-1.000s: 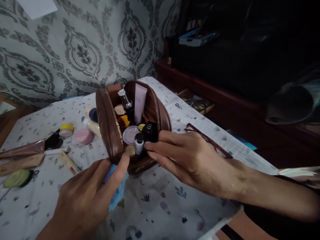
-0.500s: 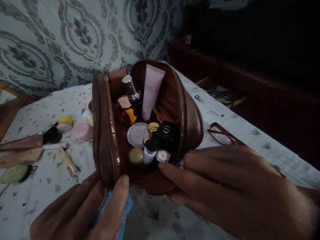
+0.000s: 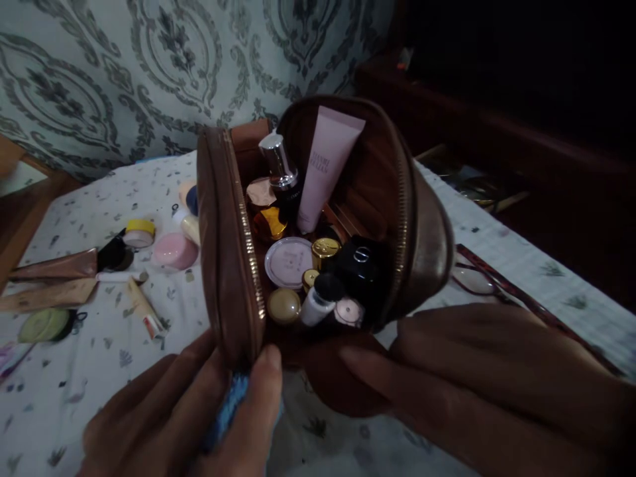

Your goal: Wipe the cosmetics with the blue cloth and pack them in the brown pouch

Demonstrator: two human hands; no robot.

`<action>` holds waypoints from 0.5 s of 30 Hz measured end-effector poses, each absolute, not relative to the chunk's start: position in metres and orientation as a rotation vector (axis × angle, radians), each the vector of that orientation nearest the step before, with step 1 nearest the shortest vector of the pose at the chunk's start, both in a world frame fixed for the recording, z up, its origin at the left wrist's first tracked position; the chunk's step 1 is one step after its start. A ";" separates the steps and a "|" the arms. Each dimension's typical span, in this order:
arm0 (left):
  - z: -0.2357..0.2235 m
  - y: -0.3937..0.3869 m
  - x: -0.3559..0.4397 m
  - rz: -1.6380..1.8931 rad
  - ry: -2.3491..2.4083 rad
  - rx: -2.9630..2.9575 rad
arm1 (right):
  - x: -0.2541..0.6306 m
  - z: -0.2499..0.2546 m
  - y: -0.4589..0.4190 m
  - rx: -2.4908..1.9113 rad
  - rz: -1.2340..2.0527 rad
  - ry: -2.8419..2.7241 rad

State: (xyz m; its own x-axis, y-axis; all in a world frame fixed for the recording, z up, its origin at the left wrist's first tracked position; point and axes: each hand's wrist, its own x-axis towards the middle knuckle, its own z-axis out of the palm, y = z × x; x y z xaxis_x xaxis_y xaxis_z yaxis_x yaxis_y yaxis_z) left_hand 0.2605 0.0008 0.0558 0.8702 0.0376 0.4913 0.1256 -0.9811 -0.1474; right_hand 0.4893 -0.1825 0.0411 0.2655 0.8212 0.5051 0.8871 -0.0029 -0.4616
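A brown makeup bag [image 3: 218, 238] stands unzipped and spread wide in the middle. My left hand [image 3: 179, 417] grips its near left corner, with a fluffy blue cloth [image 3: 232, 405] bunched under the fingers. With thumb and fingers, my right hand [image 3: 477, 391] holds the brown flap [image 3: 342, 381] at the bag's near end. Inside lean a pink tube [image 3: 328, 165] and a silver-capped pump bottle [image 3: 283, 172]. Around them sit a round pale compact [image 3: 289, 262], a gold cap [image 3: 326, 249], a black box [image 3: 362, 265], a small white bottle [image 3: 318, 306] and a tan jar [image 3: 283, 305].
Left of the bag, a pink jar [image 3: 175, 251], a yellow-lidded jar [image 3: 140, 233], a green compact [image 3: 46, 324], a cream tube [image 3: 144, 308] and other cosmetics lie on the patterned cloth [image 3: 99, 371]. Eyeglasses [image 3: 477, 279] rest at right. A patterned wall [image 3: 99, 86] rises behind.
The view has come closer to the bag, and its mouth is spread wider. My right hand has drawn back from the contents to the front flap. My left hand stays at the left corner.
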 end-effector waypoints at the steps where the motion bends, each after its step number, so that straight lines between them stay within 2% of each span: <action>1: 0.062 -0.001 0.269 -0.717 -0.091 -2.832 | 0.492 0.042 -0.183 -1.753 -0.151 -1.598; 6: 0.076 -0.007 0.287 -0.680 0.035 -2.739 | 0.494 0.056 -0.179 -1.463 0.045 -1.875; 11: 0.058 -0.002 0.267 -0.692 0.058 -2.781 | 0.461 0.066 -0.171 -1.433 0.061 -1.893; 15: 0.040 0.016 0.243 -0.632 -0.130 -2.796 | 0.439 0.061 -0.162 -1.361 0.096 -1.963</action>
